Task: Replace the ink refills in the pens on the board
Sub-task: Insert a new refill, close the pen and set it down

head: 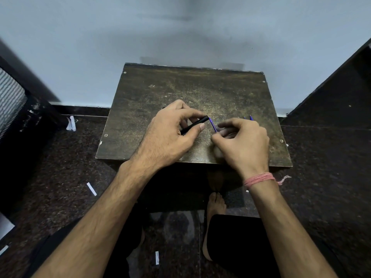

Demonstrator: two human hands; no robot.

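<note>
Both hands work over the middle of a worn dark board (180,87) that lies on the floor against a pale wall. The left hand (170,135) is closed around a black pen barrel (195,125), thumb and fingers pinching it so its open end points toward 2 o'clock. Just off that end, a thin blue refill (212,125) slants from 11 to 5 o'clock, its upper tip touching or almost touching the barrel mouth; the blur makes it hard to say which. The right hand (241,141) pinches the lower end of the refill between thumb and fingertips, the other fingers curled in. A pink thread band (259,178) circles the right wrist. Behind the right hand, at about 1 o'clock from it, two more blue tips (248,117) poke up above the knuckles. Below the board's near edge a bare foot (215,203) rests on the speckled dark floor (70,167), where white paper scraps (91,189) lie at 8 o'clock.
</note>
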